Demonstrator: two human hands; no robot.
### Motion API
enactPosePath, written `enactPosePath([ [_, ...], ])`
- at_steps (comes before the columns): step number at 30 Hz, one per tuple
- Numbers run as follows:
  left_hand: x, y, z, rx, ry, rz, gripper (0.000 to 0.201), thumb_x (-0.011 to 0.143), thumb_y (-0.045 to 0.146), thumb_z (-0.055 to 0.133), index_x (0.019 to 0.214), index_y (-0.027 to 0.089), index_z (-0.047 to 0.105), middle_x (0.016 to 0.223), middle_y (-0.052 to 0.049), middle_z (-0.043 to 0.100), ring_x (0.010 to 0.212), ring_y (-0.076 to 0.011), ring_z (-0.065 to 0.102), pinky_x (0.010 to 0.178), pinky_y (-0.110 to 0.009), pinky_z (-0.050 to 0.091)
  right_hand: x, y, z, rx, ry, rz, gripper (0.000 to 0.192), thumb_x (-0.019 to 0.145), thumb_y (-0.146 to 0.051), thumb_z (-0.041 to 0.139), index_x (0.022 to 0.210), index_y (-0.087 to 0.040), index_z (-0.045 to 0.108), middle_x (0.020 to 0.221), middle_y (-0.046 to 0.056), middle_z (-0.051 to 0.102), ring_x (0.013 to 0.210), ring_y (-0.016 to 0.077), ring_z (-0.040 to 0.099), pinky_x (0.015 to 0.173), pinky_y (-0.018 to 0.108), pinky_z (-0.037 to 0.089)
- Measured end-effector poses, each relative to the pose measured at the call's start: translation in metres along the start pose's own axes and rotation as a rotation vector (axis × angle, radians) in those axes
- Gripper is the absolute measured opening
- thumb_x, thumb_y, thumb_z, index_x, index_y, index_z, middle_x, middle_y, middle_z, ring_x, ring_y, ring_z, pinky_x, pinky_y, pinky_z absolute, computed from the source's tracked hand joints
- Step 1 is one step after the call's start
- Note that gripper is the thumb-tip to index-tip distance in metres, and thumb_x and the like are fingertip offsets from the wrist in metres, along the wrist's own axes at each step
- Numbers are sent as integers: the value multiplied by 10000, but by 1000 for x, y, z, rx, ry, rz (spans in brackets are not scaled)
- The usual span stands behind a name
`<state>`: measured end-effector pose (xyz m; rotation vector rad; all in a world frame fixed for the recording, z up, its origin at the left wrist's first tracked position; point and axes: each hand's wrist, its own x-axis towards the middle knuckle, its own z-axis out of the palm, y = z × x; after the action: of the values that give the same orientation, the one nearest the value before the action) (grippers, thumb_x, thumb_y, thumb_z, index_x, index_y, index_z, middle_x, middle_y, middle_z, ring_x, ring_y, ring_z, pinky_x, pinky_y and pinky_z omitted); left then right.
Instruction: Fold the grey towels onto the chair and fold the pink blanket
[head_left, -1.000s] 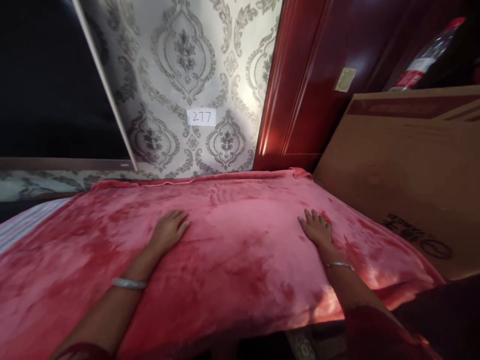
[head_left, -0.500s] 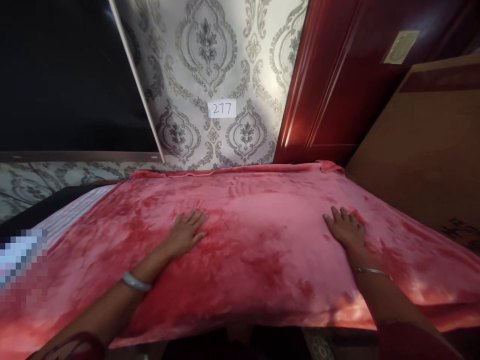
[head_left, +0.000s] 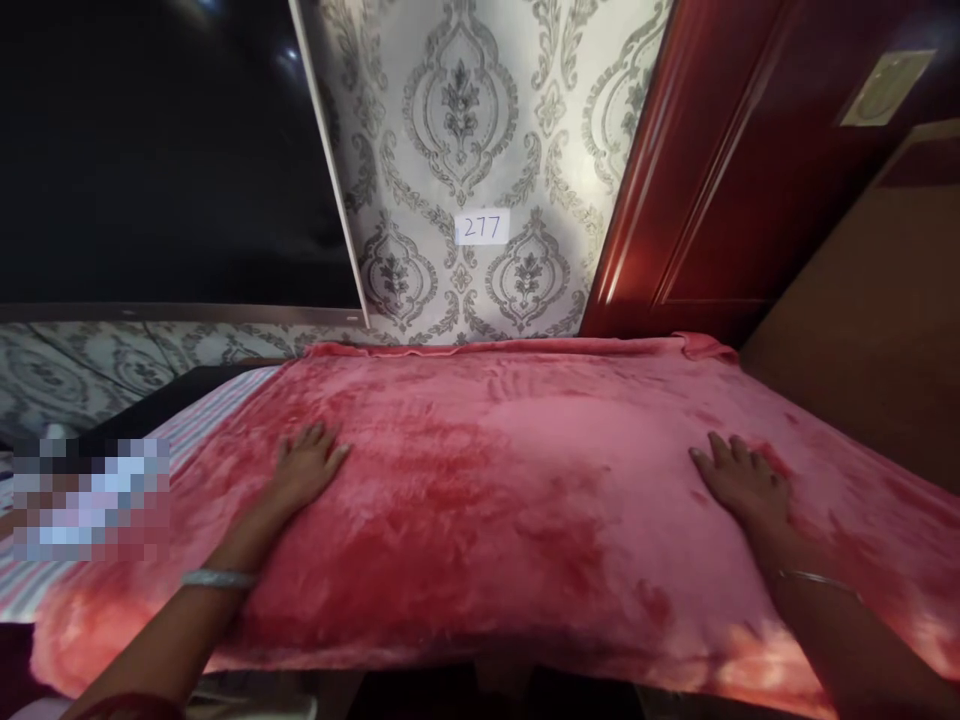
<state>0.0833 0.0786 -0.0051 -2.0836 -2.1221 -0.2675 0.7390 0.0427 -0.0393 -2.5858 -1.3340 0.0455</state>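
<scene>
A pink-red plush blanket (head_left: 480, 500) lies spread over the surface before me, its pile brushed into lighter and darker patches. On its left part my left hand (head_left: 306, 465) rests palm down, fingers apart, holding nothing. My right hand (head_left: 742, 480) lies on the right part the same way, fingers spread and pressed to the fabric. A bracelet circles each wrist. Along the far side the blanket's edge (head_left: 525, 347) is bunched or folded into a low ridge near the wall.
A striped cloth (head_left: 217, 410) shows beyond the blanket's left edge, beside a blurred patch. A dark screen (head_left: 172, 160) hangs at the back left. Patterned wallpaper carries a paper label (head_left: 482, 227) reading 277. A red wooden panel (head_left: 697, 180) and a brown cardboard box (head_left: 877, 330) stand at the right.
My left hand has slid leftward across the blanket, leaving a darker brushed area. My right hand stays at about the same place on the fabric. The view has turned slightly left.
</scene>
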Motion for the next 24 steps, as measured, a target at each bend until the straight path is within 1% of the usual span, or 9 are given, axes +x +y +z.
enactPosePath([
  [3,10,36,10,-22,-89,153,632,1017,516,294,1570,234,415,1649,-118,363,1537,-311,293,1229,-561,232,3,-10,-7,20,-34,53,693,1012,-516,254,1600,-162,350,1679,163,249,1512,417,264,1167,655,283],
  [6,18,75,14,-55,-171,272,659,1006,546,362,1587,237,382,1680,-136,274,1560,-344,216,1230,-583,219,-5,-56,-12,41,45,6,660,1026,-455,275,1588,-119,359,1669,221,231,1532,417,212,1158,663,289],
  [7,19,87,14,-77,-198,315,667,1002,552,380,1592,242,371,1684,-141,256,1562,-351,203,1229,-599,212,-12,-80,-11,49,77,-93,646,1027,-421,294,1585,-101,357,1670,223,227,1544,395,190,1176,629,286],
  [10,20,114,14,-180,-222,492,673,1001,543,408,1599,243,344,1679,-152,263,1560,-335,220,1228,-619,212,-54,-169,-2,122,15,-558,603,1007,-338,354,1564,-114,406,1608,188,392,1512,305,319,1211,490,308],
  [13,18,126,20,-279,-166,619,632,1015,499,406,1578,212,381,1646,-159,345,1542,-300,287,1243,-595,218,-109,-252,12,193,-102,-989,569,1017,-344,374,1565,-200,425,1640,112,362,1516,301,312,1221,507,284],
  [16,16,125,30,-331,-59,622,586,1017,432,409,1539,167,437,1606,-169,421,1506,-285,369,1247,-551,265,-146,-301,21,184,-217,-1120,588,1048,-402,383,1599,-197,357,1688,76,247,1545,294,238,1251,502,206],
  [18,17,122,36,-342,9,592,575,1008,412,422,1515,145,467,1575,-179,463,1479,-293,413,1234,-536,312,-146,-313,24,159,-254,-1105,615,1059,-467,380,1607,-193,335,1685,79,246,1547,282,231,1256,508,178],
  [20,18,120,39,-319,30,571,581,1003,422,427,1499,125,489,1560,-188,480,1476,-311,416,1230,-541,324,-126,-309,24,134,-260,-1054,624,1055,-513,384,1596,-203,360,1677,90,266,1546,298,232,1246,552,169],
  [24,19,121,41,-270,8,586,594,1016,449,397,1507,128,485,1576,-182,459,1490,-322,391,1232,-564,311,-53,-252,20,9,-219,-795,573,1056,-455,364,1582,-230,390,1675,115,266,1544,330,229,1211,607,198],
])
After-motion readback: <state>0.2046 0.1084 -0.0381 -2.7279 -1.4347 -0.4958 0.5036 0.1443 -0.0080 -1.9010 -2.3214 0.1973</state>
